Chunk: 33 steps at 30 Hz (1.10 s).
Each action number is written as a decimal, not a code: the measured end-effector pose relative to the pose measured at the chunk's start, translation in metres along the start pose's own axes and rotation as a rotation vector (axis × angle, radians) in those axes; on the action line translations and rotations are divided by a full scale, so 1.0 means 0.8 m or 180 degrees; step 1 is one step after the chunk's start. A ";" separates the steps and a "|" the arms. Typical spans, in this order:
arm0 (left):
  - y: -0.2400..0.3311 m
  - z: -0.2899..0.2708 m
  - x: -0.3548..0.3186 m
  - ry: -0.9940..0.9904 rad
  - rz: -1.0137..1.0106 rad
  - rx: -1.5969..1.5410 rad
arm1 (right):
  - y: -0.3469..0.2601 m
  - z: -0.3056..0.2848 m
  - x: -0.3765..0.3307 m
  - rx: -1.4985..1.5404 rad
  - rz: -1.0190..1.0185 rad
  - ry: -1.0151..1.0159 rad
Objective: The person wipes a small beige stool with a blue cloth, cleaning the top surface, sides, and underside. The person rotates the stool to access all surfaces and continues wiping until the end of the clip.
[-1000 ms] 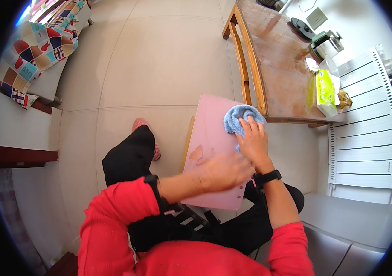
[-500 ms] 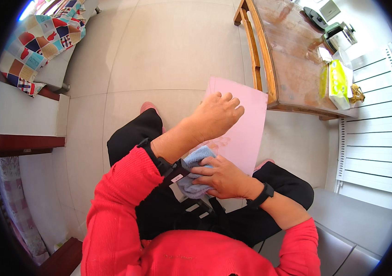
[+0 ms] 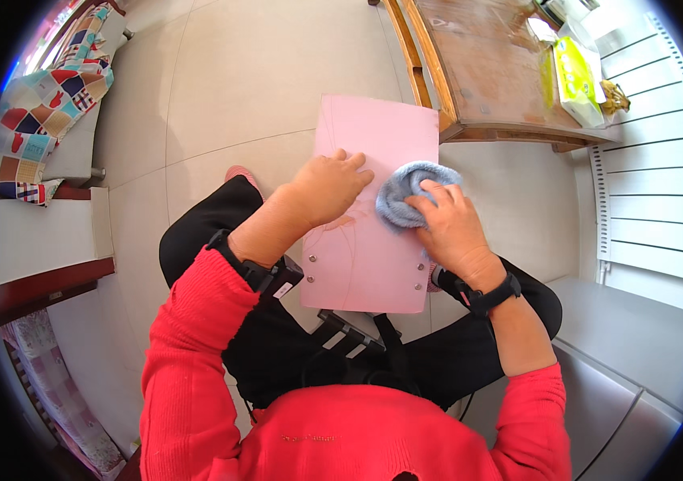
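Observation:
A pink board [image 3: 377, 128] with metal studs near its near end and an orange printed pattern lies in front of me, between my knees. My right hand [image 3: 455, 228] grips a crumpled blue-grey cloth [image 3: 405, 192], pressing it on the board's right part. Some of the cloth hangs past the right edge. My left hand [image 3: 332, 187] rests over the board's left half, its fingers bent and slightly apart, with nothing seen in them. Its palm side is hidden.
A wooden table [image 3: 502, 88] stands at the far right, bearing a yellow-green tissue pack [image 3: 574, 72]. Beyond it is a white radiator [image 3: 654, 160]. Patchwork fabric [image 3: 40, 120] drapes over furniture at the left. Pale tiles [image 3: 237, 72] cover the floor.
My right hand has carried the cloth forward and right, from the board's near end to its right edge. My left hand has shifted slightly left and nearer. The view has also moved, showing more of the board.

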<state>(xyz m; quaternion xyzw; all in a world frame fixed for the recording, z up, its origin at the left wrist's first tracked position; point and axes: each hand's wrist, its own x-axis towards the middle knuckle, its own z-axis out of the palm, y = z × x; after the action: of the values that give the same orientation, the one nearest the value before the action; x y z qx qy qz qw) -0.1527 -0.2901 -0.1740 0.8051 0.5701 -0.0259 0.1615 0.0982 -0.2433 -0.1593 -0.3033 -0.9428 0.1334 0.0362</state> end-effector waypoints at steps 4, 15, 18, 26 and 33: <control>0.002 -0.003 0.000 0.0030 -0.0023 -0.0021 | -0.021 -0.001 -0.019 0.0655 -0.0678 -0.0668; 0.006 0.001 0.001 0.0572 0.0119 -0.0093 | 0.000 -0.037 -0.027 0.0886 -0.0696 -0.2097; 0.006 0.005 0.000 0.0663 0.0147 -0.0012 | 0.009 -0.038 -0.016 0.0353 -0.0212 -0.1042; 0.001 0.006 0.000 0.0287 -0.0015 0.0124 | -0.037 0.028 0.021 0.0406 -0.0457 0.0212; 0.000 0.000 -0.002 0.0302 -0.0014 -0.0001 | -0.112 0.059 0.028 0.1032 -0.1711 -0.0258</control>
<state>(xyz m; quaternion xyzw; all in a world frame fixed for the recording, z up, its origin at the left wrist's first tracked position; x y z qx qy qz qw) -0.1530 -0.2913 -0.1735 0.8042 0.5789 0.0121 0.1344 0.0226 -0.3115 -0.1803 -0.0280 -0.9563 0.2796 0.0804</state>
